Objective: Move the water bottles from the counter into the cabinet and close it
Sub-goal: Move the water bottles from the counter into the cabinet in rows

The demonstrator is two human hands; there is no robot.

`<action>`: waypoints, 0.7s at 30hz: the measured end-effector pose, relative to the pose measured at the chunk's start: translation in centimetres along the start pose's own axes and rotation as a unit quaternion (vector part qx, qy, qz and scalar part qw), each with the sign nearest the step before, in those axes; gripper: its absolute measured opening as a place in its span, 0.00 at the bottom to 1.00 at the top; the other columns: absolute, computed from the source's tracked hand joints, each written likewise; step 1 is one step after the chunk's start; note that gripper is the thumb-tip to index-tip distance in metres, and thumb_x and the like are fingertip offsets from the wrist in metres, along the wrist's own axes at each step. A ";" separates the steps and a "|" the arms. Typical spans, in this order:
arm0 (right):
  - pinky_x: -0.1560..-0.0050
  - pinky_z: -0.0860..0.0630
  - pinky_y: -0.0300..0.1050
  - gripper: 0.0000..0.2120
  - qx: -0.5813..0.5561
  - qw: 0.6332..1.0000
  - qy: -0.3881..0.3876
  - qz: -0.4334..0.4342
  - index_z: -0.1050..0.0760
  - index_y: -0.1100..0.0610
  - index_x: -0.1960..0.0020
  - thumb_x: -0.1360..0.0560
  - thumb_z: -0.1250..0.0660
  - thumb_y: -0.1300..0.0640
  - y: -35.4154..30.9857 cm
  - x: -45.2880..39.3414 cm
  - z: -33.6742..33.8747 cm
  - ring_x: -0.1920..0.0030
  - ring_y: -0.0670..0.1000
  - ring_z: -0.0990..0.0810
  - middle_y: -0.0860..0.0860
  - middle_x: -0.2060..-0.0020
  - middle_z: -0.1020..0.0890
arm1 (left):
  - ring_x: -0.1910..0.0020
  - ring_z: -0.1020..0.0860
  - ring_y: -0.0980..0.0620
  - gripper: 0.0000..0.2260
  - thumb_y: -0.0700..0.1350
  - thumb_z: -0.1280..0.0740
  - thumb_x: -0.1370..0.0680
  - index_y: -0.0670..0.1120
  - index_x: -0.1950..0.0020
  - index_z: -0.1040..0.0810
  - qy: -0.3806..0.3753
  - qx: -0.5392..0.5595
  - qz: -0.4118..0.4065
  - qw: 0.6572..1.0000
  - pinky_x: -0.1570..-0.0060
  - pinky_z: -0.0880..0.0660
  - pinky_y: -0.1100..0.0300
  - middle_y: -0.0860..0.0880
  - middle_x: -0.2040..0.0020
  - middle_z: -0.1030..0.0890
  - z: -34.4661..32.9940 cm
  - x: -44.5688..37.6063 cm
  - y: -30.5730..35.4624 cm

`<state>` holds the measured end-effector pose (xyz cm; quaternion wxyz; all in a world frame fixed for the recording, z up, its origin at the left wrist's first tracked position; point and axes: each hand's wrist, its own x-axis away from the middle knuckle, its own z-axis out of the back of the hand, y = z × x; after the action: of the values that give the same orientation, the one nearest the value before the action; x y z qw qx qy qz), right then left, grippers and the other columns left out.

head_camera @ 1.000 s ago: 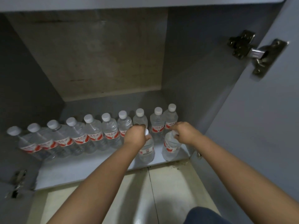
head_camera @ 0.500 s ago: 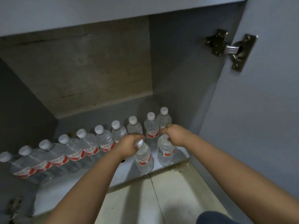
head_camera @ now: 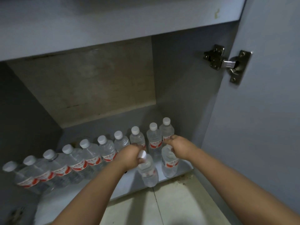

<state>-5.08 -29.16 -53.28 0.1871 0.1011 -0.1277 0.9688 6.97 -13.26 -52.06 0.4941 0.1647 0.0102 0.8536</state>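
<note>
- A row of ten water bottles [head_camera: 90, 157] stood upright on the cabinet floor [head_camera: 129, 182], running from its left side to the back right corner, caps up and nearly touching one another.
- Two more bottles made the start of a second row near the front edge, toward the right end.
- The left hand [head_camera: 129, 157] gripped the neck of the front left bottle [head_camera: 148, 172], which tilted a little and sat right at the front edge.
- The right hand [head_camera: 179, 147] curled round the top of the front right bottle [head_camera: 169, 163], upright just behind the front edge.
- By my judgement both were being set down; neither had been let go.
- The counter was out of view, so I could not tell whether more bottles waited there.
- The right door [head_camera: 267, 111] hung wide open on its hinge [head_camera: 227, 64]; closing was left to do.
- Each bottle wore a white label with red swooshes and red script, too blurred to read; no brand could be made out.
</note>
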 end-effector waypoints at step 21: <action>0.41 0.28 0.43 0.16 -0.051 0.994 0.069 -0.062 0.27 0.58 0.37 0.24 0.37 0.64 2.0 -0.4 0.0 0.39 0.57 0.25 0.58 0.40 0.24 | 0.41 0.24 0.46 0.12 0.43 0.36 0.23 0.43 0.40 0.27 0.078 0.015 0.001 0.997 0.44 0.28 0.56 0.44 0.40 0.23 -1.6 -2.2 2.5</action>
<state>-5.55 -31.09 -53.83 0.2603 0.0323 -0.1571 0.9521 5.41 -16.21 -53.68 0.4883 0.1049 0.0616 0.8642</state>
